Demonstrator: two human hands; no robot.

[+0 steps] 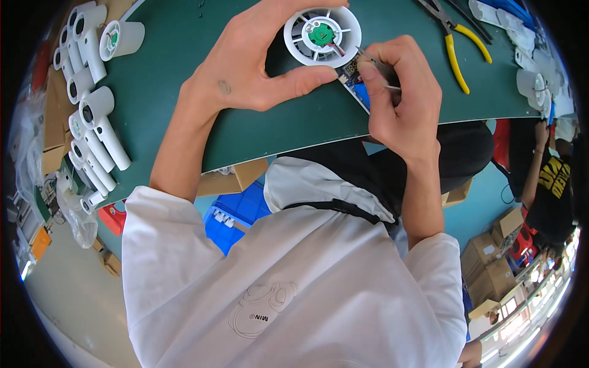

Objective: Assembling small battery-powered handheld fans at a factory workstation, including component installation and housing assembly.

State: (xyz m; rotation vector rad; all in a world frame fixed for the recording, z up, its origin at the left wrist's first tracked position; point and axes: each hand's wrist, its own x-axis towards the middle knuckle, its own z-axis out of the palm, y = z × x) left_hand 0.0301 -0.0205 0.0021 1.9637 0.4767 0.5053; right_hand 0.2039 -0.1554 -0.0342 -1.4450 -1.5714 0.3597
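Observation:
My left hand [245, 70] is curled round a white handheld fan [353, 30], its thumb along the near side and its fingers at the far side. Inside the round head, spokes meet at a green disc [321, 35] with red and dark wires beside it. The fan's open handle [351, 92] runs toward me, showing a small circuit board [351, 69] and a blue part [362, 92]. My right hand [408, 98] is closed in a pinch over the handle, holding a thin metal tool [392, 88] whose tip is near the wires; its exact kind is partly hidden.
Several white fan bodies [98, 122] line the table's left side, and one round head [123, 40] stands near them. Yellow-handled pliers [453, 46] lie at the right. More white parts [534, 86] sit at the right edge, near another person's arm [535, 159].

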